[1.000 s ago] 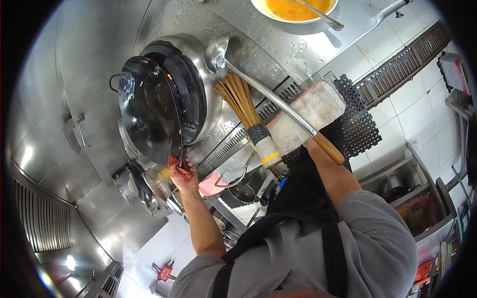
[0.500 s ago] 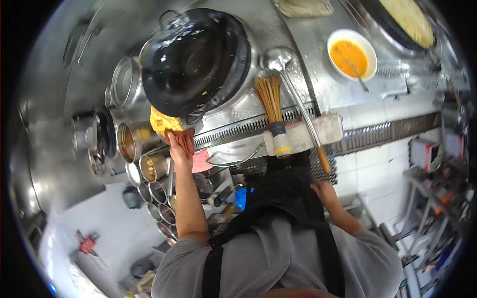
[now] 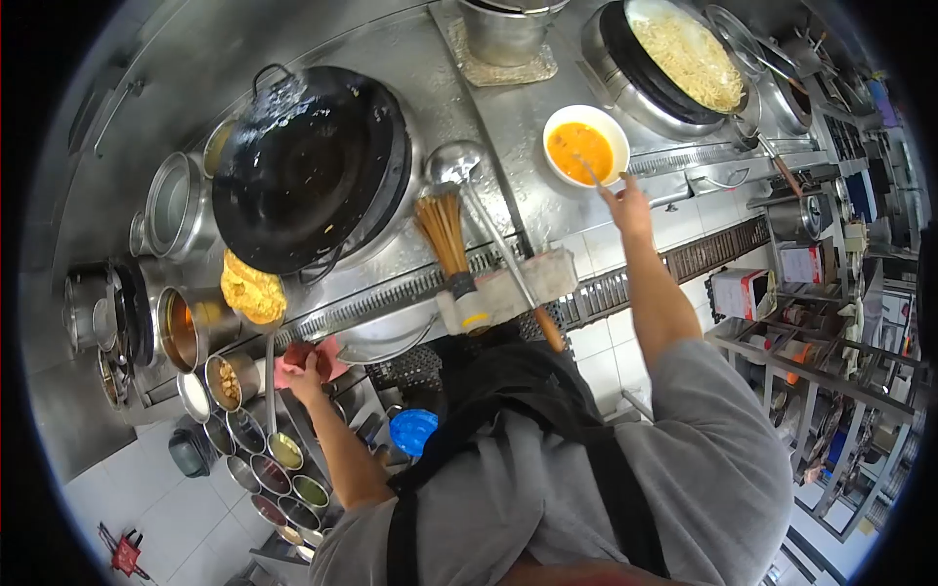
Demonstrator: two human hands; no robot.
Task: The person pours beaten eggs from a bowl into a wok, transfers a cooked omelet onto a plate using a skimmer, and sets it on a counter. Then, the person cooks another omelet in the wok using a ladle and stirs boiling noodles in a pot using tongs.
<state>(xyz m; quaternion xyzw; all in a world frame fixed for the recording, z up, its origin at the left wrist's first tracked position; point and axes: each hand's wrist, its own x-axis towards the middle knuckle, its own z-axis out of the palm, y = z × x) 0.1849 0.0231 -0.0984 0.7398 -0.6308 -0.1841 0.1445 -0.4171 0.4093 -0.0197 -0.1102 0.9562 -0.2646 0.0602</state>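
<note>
My left hand (image 3: 311, 378) is closed on a dark red cloth (image 3: 301, 357), over a pink cloth at the counter's front edge. Above it, a yellow cooked egg piece (image 3: 253, 287) lies beside the black wok (image 3: 305, 176), which rests on the burner. My right hand (image 3: 626, 205) is at the near rim of a white bowl (image 3: 622, 146) of orange beaten egg, its fingers at the handle of the spoon (image 3: 590, 170) standing in it. Between my hands lie a ladle (image 3: 501, 244) with a wooden handle and a bamboo brush (image 3: 445, 235).
A second wok of noodles (image 3: 687, 61) stands at the upper right. Beside it, a metal pot (image 3: 503, 36) rests on a mat. Several containers of seasonings (image 3: 244, 431) are at the lower left. A blue bowl (image 3: 413, 431) sits below the counter. Shelving is at the right.
My right hand has moved from beside my body to the spoon in the egg bowl. My left hand with the red cloth has come away from the wok. The view has swung right.
</note>
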